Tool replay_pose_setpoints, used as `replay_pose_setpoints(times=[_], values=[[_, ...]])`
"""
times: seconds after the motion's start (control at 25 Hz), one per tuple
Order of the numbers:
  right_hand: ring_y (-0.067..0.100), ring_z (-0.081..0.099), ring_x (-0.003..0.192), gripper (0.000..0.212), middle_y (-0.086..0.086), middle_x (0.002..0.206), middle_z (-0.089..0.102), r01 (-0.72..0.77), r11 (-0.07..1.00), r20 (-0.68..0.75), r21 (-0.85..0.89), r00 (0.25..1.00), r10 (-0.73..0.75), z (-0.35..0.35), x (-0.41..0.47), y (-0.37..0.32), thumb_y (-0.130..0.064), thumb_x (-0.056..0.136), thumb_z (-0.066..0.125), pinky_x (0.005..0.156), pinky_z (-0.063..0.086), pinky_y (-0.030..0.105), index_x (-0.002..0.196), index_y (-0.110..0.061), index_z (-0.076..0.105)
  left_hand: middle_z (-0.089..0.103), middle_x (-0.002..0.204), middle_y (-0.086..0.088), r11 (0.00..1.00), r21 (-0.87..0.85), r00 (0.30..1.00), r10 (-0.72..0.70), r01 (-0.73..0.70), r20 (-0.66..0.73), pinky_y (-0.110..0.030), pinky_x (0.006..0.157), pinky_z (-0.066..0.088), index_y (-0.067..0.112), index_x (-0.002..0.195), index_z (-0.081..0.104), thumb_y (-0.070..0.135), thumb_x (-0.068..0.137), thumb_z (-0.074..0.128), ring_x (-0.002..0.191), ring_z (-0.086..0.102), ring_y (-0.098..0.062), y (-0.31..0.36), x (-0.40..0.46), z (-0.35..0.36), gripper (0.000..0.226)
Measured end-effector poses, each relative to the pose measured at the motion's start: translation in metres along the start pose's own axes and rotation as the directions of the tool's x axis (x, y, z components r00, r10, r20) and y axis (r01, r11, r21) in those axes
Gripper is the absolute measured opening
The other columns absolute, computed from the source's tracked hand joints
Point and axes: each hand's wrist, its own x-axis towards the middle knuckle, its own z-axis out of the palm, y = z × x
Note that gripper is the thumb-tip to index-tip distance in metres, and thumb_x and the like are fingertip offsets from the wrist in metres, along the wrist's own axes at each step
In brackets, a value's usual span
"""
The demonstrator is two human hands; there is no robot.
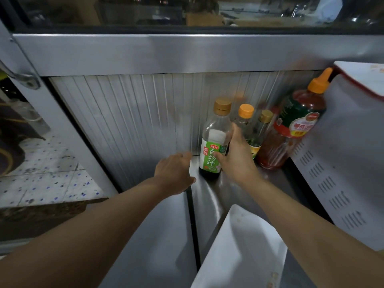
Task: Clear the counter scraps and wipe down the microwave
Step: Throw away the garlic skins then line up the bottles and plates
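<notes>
right hand (235, 156) grips green-labelled bottle (214, 146) on counter (166, 235).

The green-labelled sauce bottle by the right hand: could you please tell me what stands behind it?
Behind the green-labelled sauce bottle is the ribbed metal back panel. The right hand wraps its right side, hiding what lies there.

On the green-labelled bottle (214, 140) near centre I read "海天", "鲜的" and "白灼汁". The red sauce bottle's (295, 125) label, far right, is too blurred to read.
</notes>
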Motion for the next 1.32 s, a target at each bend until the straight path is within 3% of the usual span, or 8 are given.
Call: replay_pose_setpoints(times=[0.2,0.36,0.56,0.84,0.96,1.32], values=[[0.022,0.046,0.124,0.076,0.007,0.133,0.045,-0.003,0.998,-0.096,-0.066,0.995,-0.003,-0.018,-0.019,0.009,-0.006,0.075,0.074,0.101,0.039,0.031,0.139,-0.016,0.032,0.058,0.109,-0.004,0.993,-0.083,0.996,-0.085,0.084,-0.01,-0.031,0.07,0.039,0.018,0.113,0.041,0.039,0.081,0.067,0.086,0.05,-0.019,0.007,0.01,0.011,0.047],[0.025,0.039,0.129,0.069,0.009,0.136,0.041,-0.037,0.983,0.034,-0.18,0.998,0.044,-0.014,-0.028,0.035,-0.011,0.076,0.072,0.107,0.034,0.032,0.136,-0.013,0.038,0.055,0.119,-0.004,0.95,-0.277,0.985,-0.166,0.146,-0.05,-0.033,0.075,0.041,0.018,0.123,0.039,0.037,0.077,0.073,0.102,0.054,-0.021,0.016,0.024,0.029,0.06],[0.027,0.035,0.129,0.067,0.009,0.138,0.039,-0.033,0.956,0.082,-0.291,0.995,0.06,-0.005,-0.035,0.061,-0.019,0.079,0.07,0.106,0.031,0.034,0.137,-0.014,0.036,0.059,0.117,-0.002,0.878,-0.443,0.963,-0.248,0.18,-0.101,-0.04,0.083,0.051,0.019,0.118,0.041,0.044,0.071,0.075,0.103,0.059,-0.021,0.031,0.039,0.05,0.064],[0.029,0.034,0.13,0.073,0.01,0.139,0.037,-0.054,0.955,0.105,-0.291,0.991,0.088,-0.008,-0.035,0.078,-0.016,0.077,0.071,0.109,0.032,0.037,0.14,-0.013,0.033,0.06,0.118,-0.004,0.892,-0.386,0.926,-0.327,0.236,-0.189,-0.043,0.084,0.05,0.018,0.119,0.041,0.044,0.074,0.074,0.106,0.059,-0.03,0.043,0.048,0.057,0.062],[0.029,0.033,0.131,0.075,0.012,0.139,0.037,-0.058,0.956,0.116,-0.289,0.989,0.095,-0.012,-0.037,0.08,-0.018,0.078,0.071,0.11,0.031,0.035,0.141,-0.011,0.031,0.061,0.115,-0.005,0.878,-0.405,0.911,-0.358,0.254,-0.204,-0.038,0.08,0.048,0.017,0.118,0.041,0.042,0.074,0.074,0.103,0.06,-0.029,0.042,0.05,0.056,0.06],[0.028,0.031,0.133,0.078,0.011,0.141,0.035,-0.053,0.966,0.12,-0.254,0.989,0.086,-0.021,-0.037,0.081,-0.02,0.079,0.071,0.111,0.03,0.036,0.143,-0.012,0.027,0.059,0.12,-0.012,0.862,-0.445,0.911,-0.359,0.242,-0.202,-0.046,0.088,0.05,0.01,0.121,0.04,0.032,0.077,0.074,0.108,0.057,-0.033,0.039,0.066,0.052,0.059]])
